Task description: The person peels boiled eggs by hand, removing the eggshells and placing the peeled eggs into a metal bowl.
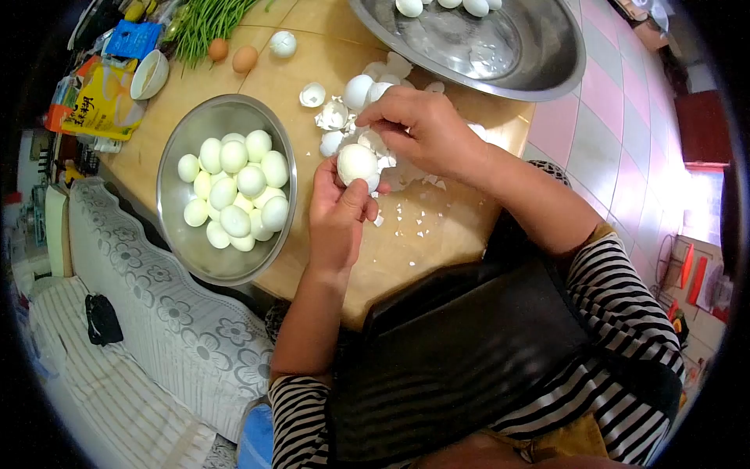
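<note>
My left hand [341, 202] holds a boiled egg [358, 164], its upper side smooth and pale with the shell off. Just above it, my right hand [426, 129] has its thumb and fingers pinched together; what sits between them, if anything, I cannot make out. Close beneath those fingertips is a curved piece of eggshell [372, 142]. To the left, a steel bowl [173, 220] contains many peeled eggs [233, 156]. Behind my hands, a white egg [358, 91] rests among broken shells [332, 115]. Small shell crumbs [400, 220] dot the wooden table [437, 234].
A wide metal basin [543, 55] with several white eggs [476, 6] stands at the table's far right. Two brown eggs [244, 59], a cracked white egg [283, 44], green stalks [205, 27], a small bowl [150, 76] and a yellow packet [101, 98] occupy the far left.
</note>
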Tool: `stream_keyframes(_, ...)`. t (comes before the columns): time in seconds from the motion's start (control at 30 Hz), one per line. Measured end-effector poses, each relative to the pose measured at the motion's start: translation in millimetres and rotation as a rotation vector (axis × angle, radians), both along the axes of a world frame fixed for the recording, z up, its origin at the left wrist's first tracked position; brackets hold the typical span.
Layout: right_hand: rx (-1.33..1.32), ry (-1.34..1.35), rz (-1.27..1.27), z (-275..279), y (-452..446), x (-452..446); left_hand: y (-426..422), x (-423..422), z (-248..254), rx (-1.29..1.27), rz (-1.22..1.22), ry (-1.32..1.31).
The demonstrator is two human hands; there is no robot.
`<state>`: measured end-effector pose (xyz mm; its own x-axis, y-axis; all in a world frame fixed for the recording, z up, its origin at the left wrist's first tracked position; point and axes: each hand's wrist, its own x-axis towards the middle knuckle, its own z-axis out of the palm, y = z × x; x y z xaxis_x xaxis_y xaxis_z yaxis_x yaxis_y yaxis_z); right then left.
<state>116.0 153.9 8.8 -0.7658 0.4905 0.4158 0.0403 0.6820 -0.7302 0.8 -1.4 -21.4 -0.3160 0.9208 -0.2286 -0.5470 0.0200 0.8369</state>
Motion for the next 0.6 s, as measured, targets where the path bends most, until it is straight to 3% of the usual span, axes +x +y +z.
stream_keyframes(0.3,0.079,-0.044,-0.013,-5.2,8.0,1.3,-4.6,-5.5,-4.8,0.097,-0.02,-0.26)
stream_keyframes(0.6,-0.17,-0.062,0.212,0.0,3.6,3.1,-3.8,-2.6,-9.1,0.102,0.013,-0.3)
